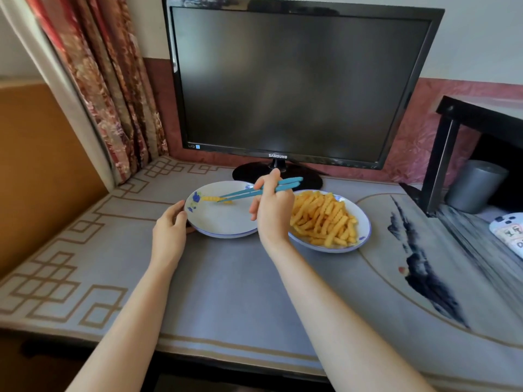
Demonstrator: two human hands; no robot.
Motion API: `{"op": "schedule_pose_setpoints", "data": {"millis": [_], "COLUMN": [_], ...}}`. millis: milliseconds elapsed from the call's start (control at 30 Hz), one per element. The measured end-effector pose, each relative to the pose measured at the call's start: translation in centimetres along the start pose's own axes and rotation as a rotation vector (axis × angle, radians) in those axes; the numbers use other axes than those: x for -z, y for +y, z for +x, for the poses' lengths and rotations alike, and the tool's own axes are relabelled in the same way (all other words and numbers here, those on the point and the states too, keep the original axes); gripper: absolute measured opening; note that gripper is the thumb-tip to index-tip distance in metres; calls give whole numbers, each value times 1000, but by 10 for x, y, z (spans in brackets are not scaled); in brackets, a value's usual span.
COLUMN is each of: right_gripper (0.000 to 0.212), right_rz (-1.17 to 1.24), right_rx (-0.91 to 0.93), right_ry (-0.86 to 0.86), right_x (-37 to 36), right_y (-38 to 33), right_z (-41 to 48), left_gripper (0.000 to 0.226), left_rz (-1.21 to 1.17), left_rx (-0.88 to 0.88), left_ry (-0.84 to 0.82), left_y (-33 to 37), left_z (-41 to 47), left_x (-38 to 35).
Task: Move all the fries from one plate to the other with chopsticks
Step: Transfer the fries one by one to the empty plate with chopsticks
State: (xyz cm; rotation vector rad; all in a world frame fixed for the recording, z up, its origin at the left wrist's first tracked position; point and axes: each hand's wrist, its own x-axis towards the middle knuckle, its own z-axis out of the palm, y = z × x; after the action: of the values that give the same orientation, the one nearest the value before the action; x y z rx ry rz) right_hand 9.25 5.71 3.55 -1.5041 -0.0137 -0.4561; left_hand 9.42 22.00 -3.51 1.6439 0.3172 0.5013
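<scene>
Chopsticks [254, 192] point left, tips over left plate [223, 222].

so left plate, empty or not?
Nearly empty: the left plate holds only a couple of fries at the chopsticks' tips; the rest is bare.

Grey patterned mat [226, 284] covering the table; near-empty plate [223, 224] sitting left of the chopstick grip, fries plate [363, 222] just right, monitor base [246, 172] standing behind it.
</scene>
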Motion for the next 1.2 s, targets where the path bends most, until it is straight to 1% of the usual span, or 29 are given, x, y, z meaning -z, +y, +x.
{"op": "schedule_pose_setpoints", "data": {"millis": [267,467,533,700,933,1067,1200], "right_gripper": [45,46,47,45,44,45,46], "right_rz": [-42,73,108,99,20,-47,-49], "right_rx": [21,-3,-6,20,70,78,65], "right_ry": [-63,-46,-30,37,136,152,154], "right_x": [-2,12,25,80,151,167,167], "right_y": [14,9,-1,-28,-42,-39,-35], "right_z": [7,10,12,20,21,17,18], "left_gripper": [36,36,37,38,38,39,38], "left_rz": [33,27,23,33,38,53,52], "left_rx": [-2,-8,-9,-6,-12,-16,-16], "left_ry": [-5,-1,-1,-3,-10,-10,-7], "left_y": [-1,2,3,1,2,4,4], "left_z": [0,-2,-3,-1,-3,-4,-4], "left_x": [2,1,0,1,1,1,1]}}
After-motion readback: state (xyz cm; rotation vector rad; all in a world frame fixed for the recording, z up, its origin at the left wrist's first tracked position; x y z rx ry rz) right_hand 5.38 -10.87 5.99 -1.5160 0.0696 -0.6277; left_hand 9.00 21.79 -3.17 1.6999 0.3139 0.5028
